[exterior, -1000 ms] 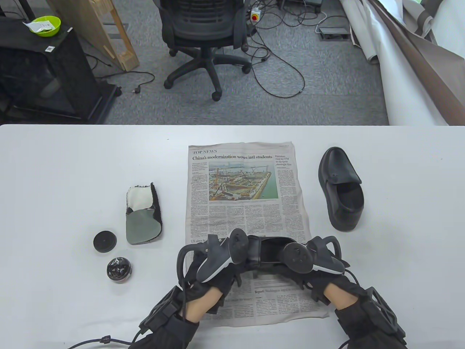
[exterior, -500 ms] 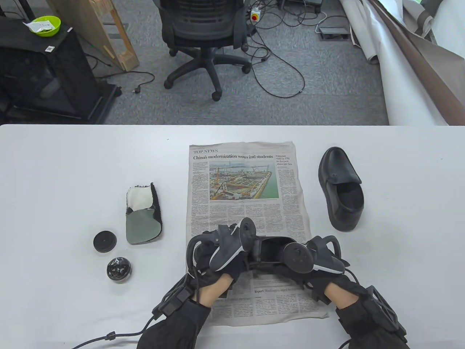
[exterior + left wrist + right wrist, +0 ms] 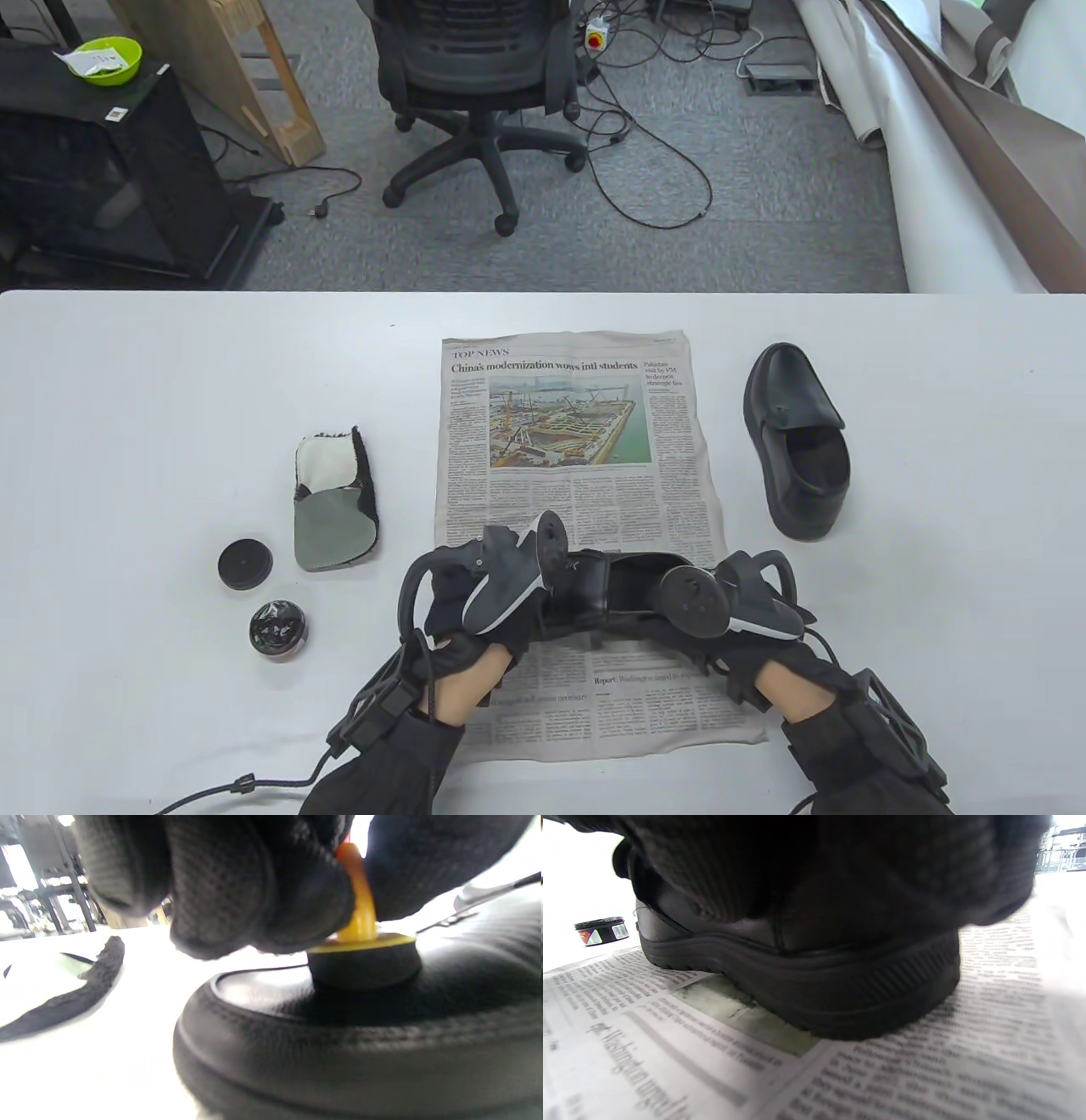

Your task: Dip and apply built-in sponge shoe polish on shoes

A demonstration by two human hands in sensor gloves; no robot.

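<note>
A black shoe [image 3: 624, 586] lies on the newspaper [image 3: 568, 424] near the table's front edge, its toe to the left. My left hand [image 3: 484, 607] pinches the yellow handle [image 3: 358, 899] of the sponge applicator. Its black sponge [image 3: 365, 963] presses on the shoe's toe [image 3: 339, 1035]. My right hand [image 3: 747, 632] grips the heel end of the shoe [image 3: 806, 980] from above, fingers curled over it. The open polish tin [image 3: 277, 630] stands left of the paper, its lid [image 3: 244, 564] just behind it. In the right wrist view the polish tin [image 3: 600, 930] shows beyond the shoe.
A second black shoe [image 3: 797, 441] stands right of the newspaper, toe away from me. A grey and white polishing mitt [image 3: 335, 501] lies left of the paper, and the mitt [image 3: 63, 997] also shows beside the toe. An office chair [image 3: 475, 76] stands beyond the table.
My left hand slid the sponge right along the shoe, then back left toward the toe. The right hand and the shoe have stayed put.
</note>
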